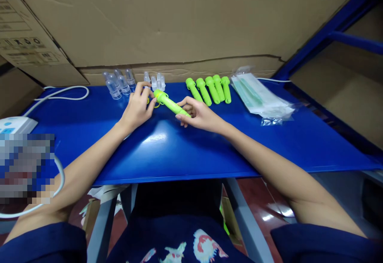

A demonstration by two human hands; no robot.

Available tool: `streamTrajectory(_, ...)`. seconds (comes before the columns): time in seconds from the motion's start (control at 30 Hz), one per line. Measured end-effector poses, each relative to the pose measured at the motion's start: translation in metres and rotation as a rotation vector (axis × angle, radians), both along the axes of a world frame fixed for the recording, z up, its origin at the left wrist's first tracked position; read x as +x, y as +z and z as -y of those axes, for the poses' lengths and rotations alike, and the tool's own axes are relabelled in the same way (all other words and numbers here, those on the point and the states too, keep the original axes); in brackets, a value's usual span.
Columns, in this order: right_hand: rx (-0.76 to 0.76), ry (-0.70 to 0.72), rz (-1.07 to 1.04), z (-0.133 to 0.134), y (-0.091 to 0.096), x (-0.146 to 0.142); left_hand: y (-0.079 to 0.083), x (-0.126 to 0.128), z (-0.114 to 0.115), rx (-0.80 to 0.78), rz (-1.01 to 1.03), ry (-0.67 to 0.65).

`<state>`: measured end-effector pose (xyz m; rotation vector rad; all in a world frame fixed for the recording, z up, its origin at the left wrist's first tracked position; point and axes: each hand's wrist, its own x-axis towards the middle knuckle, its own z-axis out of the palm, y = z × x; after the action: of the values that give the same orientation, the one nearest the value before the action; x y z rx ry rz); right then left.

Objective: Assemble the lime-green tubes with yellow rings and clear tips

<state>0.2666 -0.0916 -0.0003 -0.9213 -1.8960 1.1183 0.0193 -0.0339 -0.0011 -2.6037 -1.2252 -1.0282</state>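
My right hand [199, 113] is closed around the lower end of a bright green flashlight-shaped tube [172, 105], thumb on top. The tube is tilted, its wider capped head up and to the left. At that head, my left hand [138, 105] has its fingers bent, with the fingertips pinched at the edge of the cap. A small yellow detail shows there, but the fingers partly hide it. Under the head, a thin yellow ring [157, 104] is partly visible near the blue tabletop [191, 151].
Clear plastic caps stand in a larger group [115, 85] and a smaller group [154, 81] at the back. Several similar green tubes [209, 91] lie right of them, beside a clear bag [260, 95]. A white device [19, 125] with a cable sits left. Cardboard [191, 19] walls the back.
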Motion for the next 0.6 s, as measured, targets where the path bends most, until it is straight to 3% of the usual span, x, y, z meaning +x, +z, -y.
streamTrajectory(0.13, 0.036, -0.01, 0.024, 0.005, 0.002, -0.004, 0.003, 0.004, 0.007, 0.027, -0.089, -0.015)
streamTrajectory(0.27, 0.041, -0.012, 0.017, 0.008, 0.005, -0.006, 0.003, 0.004, 0.004, 0.033, -0.024, -0.061)
streamTrajectory(0.6, 0.136, -0.004, 0.027, 0.004, 0.009, -0.006, 0.004, -0.006, -0.012, 0.033, 0.105, -0.025)
